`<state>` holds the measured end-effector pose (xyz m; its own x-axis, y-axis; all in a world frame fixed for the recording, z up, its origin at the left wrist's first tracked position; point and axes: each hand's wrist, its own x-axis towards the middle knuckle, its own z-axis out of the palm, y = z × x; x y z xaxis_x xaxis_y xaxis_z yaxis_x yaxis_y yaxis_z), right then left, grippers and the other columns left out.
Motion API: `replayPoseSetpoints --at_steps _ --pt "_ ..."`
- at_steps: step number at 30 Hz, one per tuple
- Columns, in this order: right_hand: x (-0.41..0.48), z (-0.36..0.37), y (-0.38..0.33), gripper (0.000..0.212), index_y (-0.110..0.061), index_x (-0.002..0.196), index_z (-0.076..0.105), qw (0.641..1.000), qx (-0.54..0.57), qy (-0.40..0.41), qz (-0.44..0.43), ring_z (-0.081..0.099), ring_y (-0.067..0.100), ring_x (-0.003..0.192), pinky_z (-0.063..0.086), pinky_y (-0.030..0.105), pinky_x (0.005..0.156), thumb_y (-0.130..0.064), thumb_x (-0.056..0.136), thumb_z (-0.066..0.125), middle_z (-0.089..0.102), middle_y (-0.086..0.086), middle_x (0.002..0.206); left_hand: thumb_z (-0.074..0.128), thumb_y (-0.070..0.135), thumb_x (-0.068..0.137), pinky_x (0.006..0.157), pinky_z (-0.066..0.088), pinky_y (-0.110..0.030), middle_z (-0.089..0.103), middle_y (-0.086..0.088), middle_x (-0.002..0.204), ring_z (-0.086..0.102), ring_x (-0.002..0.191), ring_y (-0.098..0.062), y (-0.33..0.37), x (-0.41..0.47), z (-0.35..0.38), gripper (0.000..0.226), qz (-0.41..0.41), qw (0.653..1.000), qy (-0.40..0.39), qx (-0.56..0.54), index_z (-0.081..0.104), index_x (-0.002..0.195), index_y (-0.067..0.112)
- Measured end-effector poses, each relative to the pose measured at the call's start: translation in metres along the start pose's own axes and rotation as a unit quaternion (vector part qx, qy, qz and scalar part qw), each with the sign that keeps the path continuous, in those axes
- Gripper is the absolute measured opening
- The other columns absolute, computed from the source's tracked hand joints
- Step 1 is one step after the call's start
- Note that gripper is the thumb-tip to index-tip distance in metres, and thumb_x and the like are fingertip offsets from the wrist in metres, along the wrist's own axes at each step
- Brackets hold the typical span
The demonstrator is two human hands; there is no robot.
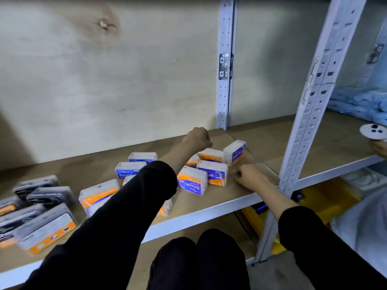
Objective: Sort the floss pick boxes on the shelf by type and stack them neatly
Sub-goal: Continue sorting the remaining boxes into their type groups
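Several clear floss pick boxes lie scattered on the wooden shelf [236, 193]. Purple-and-orange "Smooth" boxes [191, 184] [213, 172] [235, 152] cluster at the right, beside an orange-labelled box [210, 155]. Blue "Round" boxes [128, 170] [143, 156] stand in the middle, and another orange-labelled box [98, 194] lies in front of them. Grey boxes [50, 195] [46, 227] lie at the left. My left hand [198, 139] reaches over the cluster toward the back wall, fingers curled, nothing visible in it. My right hand [249, 176] rests on the shelf just right of a "Smooth" box, fingers loosely curled, holding nothing.
Metal uprights [225, 80] [314, 101] bound the shelf at its right end. The neighbouring shelf carries folded blue fabric [360, 103]. Another person's hand [379, 147] holds a white round device [373, 131] at the right edge. Yellow items [330, 197] sit on the level below. My knees [199, 258] are under the shelf edge.
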<state>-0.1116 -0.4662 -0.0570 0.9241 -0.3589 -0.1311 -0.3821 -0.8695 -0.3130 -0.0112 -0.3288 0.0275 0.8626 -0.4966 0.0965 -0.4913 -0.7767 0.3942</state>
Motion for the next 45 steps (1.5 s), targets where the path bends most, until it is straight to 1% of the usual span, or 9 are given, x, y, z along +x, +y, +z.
replayPoseSetpoints --at_steps 4,7,11,14,18,28,30,38,45 --pt "-0.010 -0.014 -0.012 0.021 -0.005 0.106 0.060 1.000 -0.023 -0.006 0.000 0.059 0.026 0.099 0.045 0.033 0.079 -0.015 0.089 0.052 0.063 0.015 0.110 0.061 0.014 0.083 0.089 0.049 -0.035 0.065 -0.017 0.115 0.060 0.107 -0.031 -0.020 -0.025 -0.020 0.026 0.002 1.000 0.007 0.004 0.067 0.105 0.001" --pt "-0.020 -0.025 -0.021 0.014 -0.003 0.090 0.063 0.999 -0.032 -0.009 -0.021 0.057 0.026 0.094 0.039 0.028 0.073 -0.014 0.087 0.054 0.060 0.016 0.099 0.061 0.014 0.082 0.087 0.048 -0.033 0.066 -0.016 0.115 0.060 0.108 -0.030 -0.036 -0.045 -0.031 0.024 0.001 1.000 0.012 0.006 0.069 0.103 0.003" --pt "-0.036 -0.042 -0.040 0.027 -0.002 0.105 0.066 0.997 -0.053 -0.017 -0.050 0.059 0.028 0.101 0.039 0.025 0.071 -0.018 0.087 0.056 0.065 0.016 0.111 0.060 0.015 0.084 0.087 0.047 -0.031 0.066 -0.015 0.115 0.059 0.108 -0.028 -0.057 -0.073 -0.044 0.024 0.003 1.000 0.021 0.019 0.069 0.104 0.004" --pt "-0.044 -0.051 -0.062 0.024 -0.001 0.104 0.069 0.995 -0.049 0.000 -0.090 0.056 0.021 0.089 0.039 0.022 0.061 -0.014 0.086 0.057 0.067 0.017 0.112 0.060 0.014 0.084 0.089 0.047 -0.032 0.067 -0.016 0.114 0.060 0.108 -0.029 -0.076 -0.095 -0.058 0.024 -0.006 0.999 0.033 0.030 0.069 0.104 0.004" --pt "-0.050 -0.052 -0.098 0.024 -0.003 0.104 0.070 0.990 -0.031 0.007 -0.135 0.063 0.025 0.102 0.044 0.028 0.080 -0.016 0.086 0.060 0.068 0.013 0.114 0.060 0.013 0.085 0.090 0.047 -0.032 0.067 -0.017 0.114 0.060 0.108 -0.028 -0.103 -0.122 -0.075 0.024 -0.024 0.998 0.047 0.033 0.067 0.106 0.002" --pt "-0.050 -0.024 -0.175 0.019 -0.002 0.094 0.072 0.973 -0.017 -0.008 -0.228 0.065 0.028 0.099 0.046 0.027 0.077 -0.010 0.082 0.060 0.071 0.013 0.103 0.061 0.013 0.086 0.083 0.045 -0.027 0.067 -0.015 0.114 0.060 0.106 -0.025 -0.153 -0.164 -0.105 0.024 -0.083 0.994 0.065 0.026 0.066 0.107 0.002" --pt "-0.046 -0.019 -0.185 0.019 -0.004 0.094 0.072 0.971 -0.011 -0.012 -0.237 0.064 0.027 0.101 0.048 0.029 0.082 -0.009 0.082 0.059 0.071 0.011 0.105 0.061 0.012 0.086 0.086 0.046 -0.028 0.066 -0.014 0.115 0.060 0.107 -0.025 -0.163 -0.167 -0.107 0.025 -0.097 0.993 0.063 0.026 0.066 0.108 0.002" --pt "-0.024 0.003 -0.225 0.021 0.004 0.100 0.068 0.968 0.018 -0.021 -0.250 0.063 0.030 0.100 0.051 0.036 0.087 -0.006 0.086 0.055 0.068 0.019 0.108 0.064 0.016 0.084 0.095 0.043 -0.026 0.060 -0.010 0.127 0.056 0.116 -0.023 -0.195 -0.170 -0.100 0.041 -0.129 0.989 -0.038 0.055 0.057 0.123 0.006" --pt "0.000 0.019 -0.257 0.026 0.004 0.113 0.061 0.962 0.026 -0.017 -0.271 0.058 0.029 0.110 0.047 0.031 0.087 -0.004 0.088 0.056 0.060 0.018 0.122 0.069 0.018 0.081 0.099 0.043 -0.029 0.055 -0.008 0.131 0.053 0.119 -0.022 -0.224 -0.153 -0.085 0.051 -0.138 0.983 -0.098 0.066 0.051 0.128 0.008"
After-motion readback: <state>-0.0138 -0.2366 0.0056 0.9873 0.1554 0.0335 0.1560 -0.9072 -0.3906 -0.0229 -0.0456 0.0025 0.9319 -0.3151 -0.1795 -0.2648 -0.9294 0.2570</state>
